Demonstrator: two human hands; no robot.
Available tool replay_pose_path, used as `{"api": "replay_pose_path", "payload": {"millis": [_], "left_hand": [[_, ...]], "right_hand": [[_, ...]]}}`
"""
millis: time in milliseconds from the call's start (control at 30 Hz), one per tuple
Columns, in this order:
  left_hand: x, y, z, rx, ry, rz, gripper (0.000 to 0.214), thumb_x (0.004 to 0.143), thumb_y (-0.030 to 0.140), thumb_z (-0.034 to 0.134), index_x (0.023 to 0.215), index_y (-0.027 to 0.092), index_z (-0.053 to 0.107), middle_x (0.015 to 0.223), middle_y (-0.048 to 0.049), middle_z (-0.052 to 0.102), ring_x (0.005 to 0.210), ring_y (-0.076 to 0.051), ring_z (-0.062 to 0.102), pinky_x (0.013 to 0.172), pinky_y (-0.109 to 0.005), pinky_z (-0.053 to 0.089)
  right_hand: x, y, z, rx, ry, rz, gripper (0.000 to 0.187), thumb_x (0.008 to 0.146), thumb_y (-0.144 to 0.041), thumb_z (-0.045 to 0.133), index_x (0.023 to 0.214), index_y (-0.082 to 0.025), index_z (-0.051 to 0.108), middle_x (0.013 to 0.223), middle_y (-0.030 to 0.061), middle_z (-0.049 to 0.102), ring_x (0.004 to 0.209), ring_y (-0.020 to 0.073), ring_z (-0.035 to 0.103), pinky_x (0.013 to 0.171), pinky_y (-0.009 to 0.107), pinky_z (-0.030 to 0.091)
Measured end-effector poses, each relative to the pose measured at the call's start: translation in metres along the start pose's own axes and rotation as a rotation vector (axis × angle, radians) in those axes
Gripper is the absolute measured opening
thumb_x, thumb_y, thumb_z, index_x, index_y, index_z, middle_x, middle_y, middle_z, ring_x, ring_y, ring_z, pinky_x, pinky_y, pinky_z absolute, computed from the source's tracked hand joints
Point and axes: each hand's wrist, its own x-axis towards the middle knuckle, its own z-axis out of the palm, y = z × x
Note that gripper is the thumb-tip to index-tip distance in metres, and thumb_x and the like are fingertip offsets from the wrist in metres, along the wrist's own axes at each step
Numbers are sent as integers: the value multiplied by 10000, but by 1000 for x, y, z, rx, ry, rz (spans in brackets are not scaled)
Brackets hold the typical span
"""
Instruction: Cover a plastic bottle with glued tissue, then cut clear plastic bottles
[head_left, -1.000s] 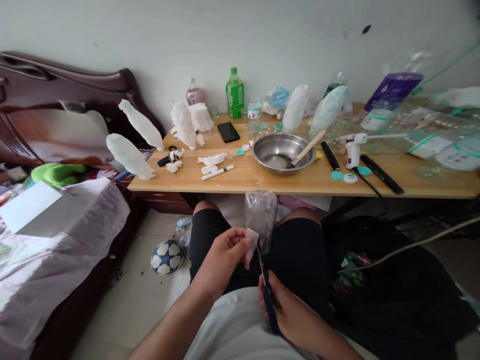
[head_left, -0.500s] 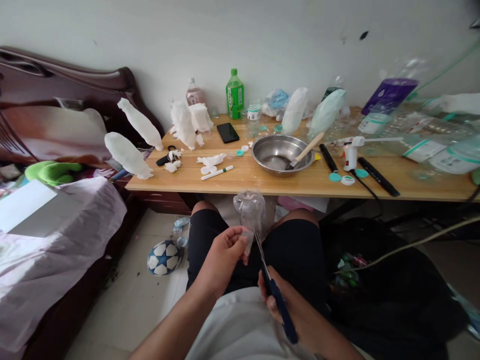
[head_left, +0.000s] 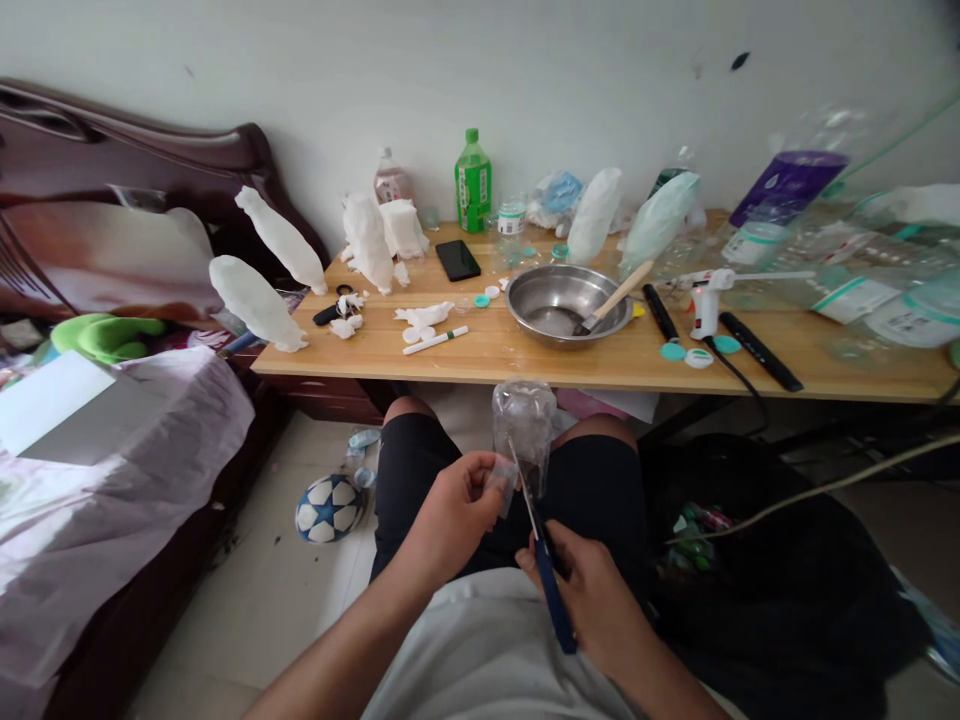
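Over my lap, my left hand (head_left: 474,497) is closed, pinching a flap of clear plastic between thumb and fingers. Just beyond it is a clear plastic bottle (head_left: 523,425), cut, with its ribbed base toward the table; whether the flap is still joined to it I cannot tell. My right hand (head_left: 581,575) is wrapped round the dark blue handles of a pair of scissors (head_left: 553,590). Their metal blades point away from me, beside the flap and against the near part of the bottle. The bottle's lower edge is partly hidden by my left hand and the blades.
On the wooden table (head_left: 480,362) stand a steel bowl (head_left: 540,325) with a brush (head_left: 619,297), white papered figures (head_left: 259,305), a phone (head_left: 457,261), a green bottle (head_left: 472,185) and a glue gun (head_left: 706,300). Clear bottles crowd the right. A ball (head_left: 328,508) lies on the floor.
The bottle has shifted right and turned more upright. My left hand has moved slightly right with the flap, and the scissors' handles have moved a little up and left.
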Motion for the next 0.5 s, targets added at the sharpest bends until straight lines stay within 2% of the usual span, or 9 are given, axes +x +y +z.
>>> {"api": "replay_pose_path", "payload": {"millis": [200,300,433,500], "left_hand": [[1,-3,-5,23,7,7,246,859,323,569,996,122,608,623,58,482,516,-75,423,496,-200,378],[0,-2,-6,43,1,6,242,869,316,550,1009,129,612,630,53,488,527,-83,429,507,-209,378],[-4,5,-6,138,14,35,226,852,233,533,1036,135,620,645,56,460,575,-94,420,545,-214,367],[-7,10,-5,253,34,65,225,839,199,527,1029,141,633,640,58,447,584,-99,408,554,-220,350]], "right_hand": [[2,7,-4,-105,24,17,428,865,-573,540,656,-207,472,538,-58,430,515,103,370,478,237,276],[4,10,-10,-142,-13,10,313,860,-474,569,708,-208,506,583,-39,514,540,122,456,515,240,337],[-2,9,-22,-193,-116,-25,90,809,-271,590,814,-215,520,741,-16,595,673,144,549,643,242,423],[-8,7,-26,-253,-158,-46,137,820,-255,567,938,-228,503,822,-17,591,709,139,546,677,242,436]]}}
